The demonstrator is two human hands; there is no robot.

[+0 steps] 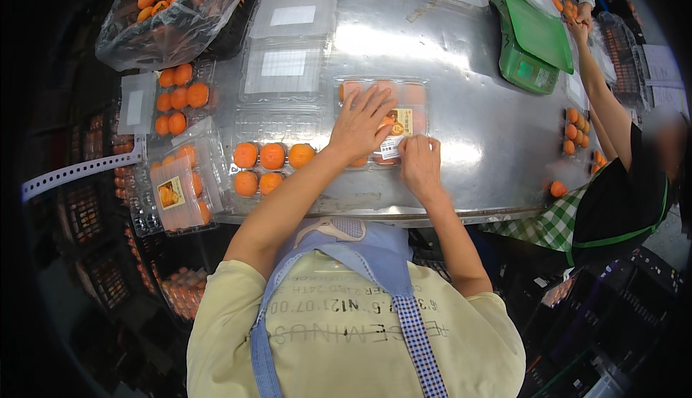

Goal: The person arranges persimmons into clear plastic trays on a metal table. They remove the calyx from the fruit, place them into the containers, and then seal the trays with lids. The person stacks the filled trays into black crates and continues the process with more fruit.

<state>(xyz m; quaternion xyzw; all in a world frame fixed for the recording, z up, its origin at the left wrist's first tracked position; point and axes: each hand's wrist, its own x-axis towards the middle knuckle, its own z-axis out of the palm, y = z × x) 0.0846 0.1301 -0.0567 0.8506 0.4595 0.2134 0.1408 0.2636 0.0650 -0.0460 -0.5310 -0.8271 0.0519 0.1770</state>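
Note:
A clear plastic clamshell box of orange persimmons (pixel 414 93) lies closed before me on the metal table. Its lid bears a printed label (pixel 401 122) and a white sticker (pixel 390 148). My left hand (pixel 363 122) lies on the lid with its fingers spread. At the box's near right corner is my right hand (pixel 421 165), its fingers curled in; whether they pinch the rim or the sticker cannot be told. To the left, an open clamshell (pixel 281 122) holds persimmons in its near part, partly behind my left forearm.
Lined, open clamshells (pixel 286 47) lie beyond. A plastic-lined crate of persimmons (pixel 162 25) stands at the far left, a labelled box (pixel 178 195) at the near left. A green scale (pixel 530 47) stands at the right, near a co-worker in a checked apron (pixel 546 219).

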